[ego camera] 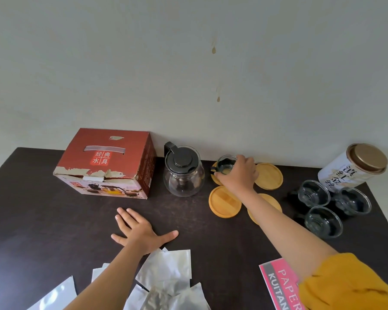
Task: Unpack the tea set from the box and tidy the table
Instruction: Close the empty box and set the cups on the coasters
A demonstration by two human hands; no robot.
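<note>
My right hand (239,175) grips a small glass cup (225,165) that rests on the far-left wooden coaster (216,180). Three more round wooden coasters lie around it: one at the back right (269,176), one in front (224,202), and one (273,202) partly under my forearm. Three empty glass cups (314,193) stand grouped to the right. A glass teapot (183,172) with a black lid stands beside the red tea set box (105,163), which is closed. My left hand (139,231) lies flat on the dark table (43,220), fingers spread.
A white tea canister (354,167) with a gold lid leans at the back right. Crumpled white and clear wrapping bags (166,276) lie at the front edge. A red and grey paper booklet (280,285) sits front right. A white wall backs the table.
</note>
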